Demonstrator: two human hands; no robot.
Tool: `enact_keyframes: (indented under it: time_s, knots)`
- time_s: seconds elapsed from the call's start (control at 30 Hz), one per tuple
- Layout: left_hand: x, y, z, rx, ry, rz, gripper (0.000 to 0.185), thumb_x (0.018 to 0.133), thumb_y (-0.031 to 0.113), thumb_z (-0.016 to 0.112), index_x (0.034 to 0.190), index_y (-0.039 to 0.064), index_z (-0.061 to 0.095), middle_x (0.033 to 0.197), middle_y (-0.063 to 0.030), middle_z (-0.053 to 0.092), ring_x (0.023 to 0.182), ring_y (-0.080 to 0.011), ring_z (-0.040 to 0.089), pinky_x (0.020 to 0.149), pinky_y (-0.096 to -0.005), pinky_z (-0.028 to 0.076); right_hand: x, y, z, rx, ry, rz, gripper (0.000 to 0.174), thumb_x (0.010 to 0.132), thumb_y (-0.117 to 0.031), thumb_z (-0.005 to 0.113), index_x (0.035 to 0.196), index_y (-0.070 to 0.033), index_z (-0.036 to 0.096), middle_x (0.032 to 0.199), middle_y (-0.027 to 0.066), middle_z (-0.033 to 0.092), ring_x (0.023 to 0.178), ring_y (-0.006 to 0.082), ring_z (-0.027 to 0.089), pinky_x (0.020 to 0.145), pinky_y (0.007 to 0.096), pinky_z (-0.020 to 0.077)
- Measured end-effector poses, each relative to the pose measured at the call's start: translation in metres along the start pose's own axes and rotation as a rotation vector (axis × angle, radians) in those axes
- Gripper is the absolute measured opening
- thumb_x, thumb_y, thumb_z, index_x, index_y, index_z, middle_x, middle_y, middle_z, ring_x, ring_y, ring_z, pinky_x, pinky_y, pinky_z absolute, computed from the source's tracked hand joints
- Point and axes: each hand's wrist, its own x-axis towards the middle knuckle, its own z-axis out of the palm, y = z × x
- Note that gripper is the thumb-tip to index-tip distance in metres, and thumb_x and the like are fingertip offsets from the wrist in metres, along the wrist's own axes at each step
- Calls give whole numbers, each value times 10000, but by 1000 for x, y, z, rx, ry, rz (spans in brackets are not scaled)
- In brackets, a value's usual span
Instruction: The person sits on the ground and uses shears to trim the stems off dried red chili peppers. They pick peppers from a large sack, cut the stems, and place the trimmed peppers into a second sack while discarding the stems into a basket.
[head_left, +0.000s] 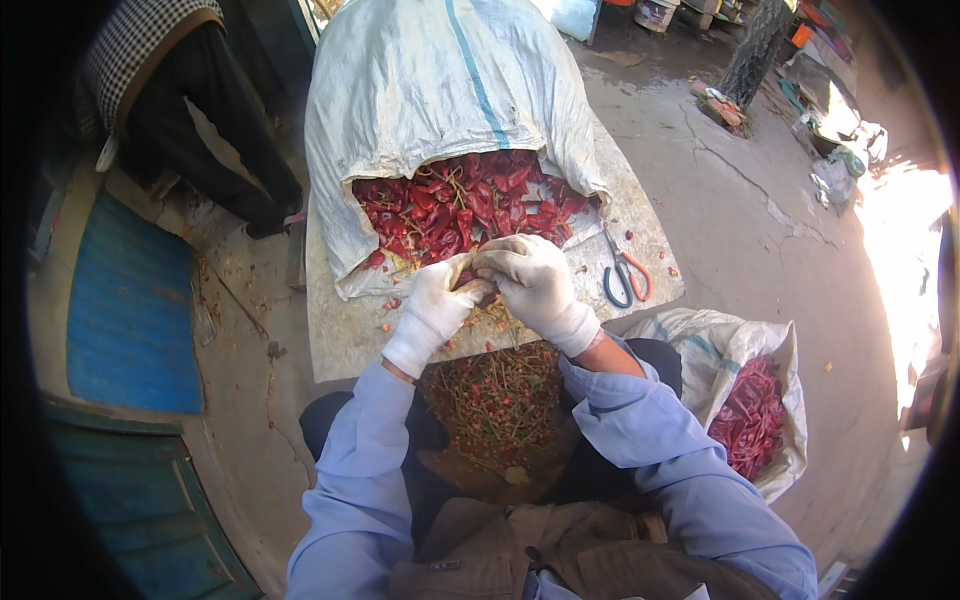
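White work gloves cover my left hand (435, 304) and my right hand (531, 285), which meet over the near part of a pale board (345, 341). Between their fingertips they grip a dark red dried chili pepper (466, 279), mostly hidden by the gloves. Just beyond, a large white woven sack (420, 90) with a blue stripe lies with its mouth towards me, and dried red chili peppers (480, 199) spill from it. To the right of my right hand, scissors (622, 274) with one black and one orange handle rest on the board.
Below my hands, stems and red bits (499, 405) are heaped between my legs. A smaller white sack (694, 337) at my right holds red chili pieces (750, 420). A person in dark trousers (217, 112) bends at the upper left. A tree trunk (757, 56) rises at the upper right.
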Motion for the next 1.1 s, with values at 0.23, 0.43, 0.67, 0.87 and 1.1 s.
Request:
enact_keyframes:
  time_s: [0.23, 0.43, 0.67, 0.87, 1.1]
  knots:
    - [-4, 5, 1, 223, 88, 145, 258, 895, 125, 763, 1088, -40, 715, 888, -198, 742, 808, -292, 752, 718, -362, 568, -1, -4, 0, 117, -10, 165, 176, 807, 10, 729, 966, -64, 746, 890, 121, 704, 832, 335, 686, 763, 418, 549]
    - [-4, 7, -6, 425, 79, 379, 232, 883, 141, 793, 1025, -26, 719, 848, -205, 711, 748, -313, 716, 671, -378, 539, -2, -12, 1, 558, 2, 650, 166, 895, 106, 625, 1028, 42, 701, 913, 100, 740, 861, 151, 698, 800, 291, 558]
    - [0, 6, -13, 513, 52, 504, 270, 822, 137, 845, 976, -46, 720, 876, -219, 721, 780, -380, 725, 669, -410, 571, -2, -6, 1, 630, -32, 715, 108, 930, 57, 644, 1019, 40, 702, 914, 36, 723, 838, 98, 652, 785, 263, 537]
    - [1, 7, -13, 489, 59, 571, 234, 813, 123, 849, 891, -28, 688, 743, -176, 644, 659, -367, 652, 587, -401, 494, -7, -2, 2, 724, -30, 806, 104, 940, 40, 646, 1024, 25, 705, 912, 32, 718, 832, 94, 644, 774, 257, 526]
    - [0, 13, -12, 408, 83, 376, 211, 851, 166, 823, 930, 10, 706, 781, -204, 663, 678, -354, 671, 598, -398, 510, -6, -11, 1, 681, 60, 739, 124, 931, 23, 668, 1047, 31, 709, 953, 46, 731, 858, 99, 661, 801, 261, 543]
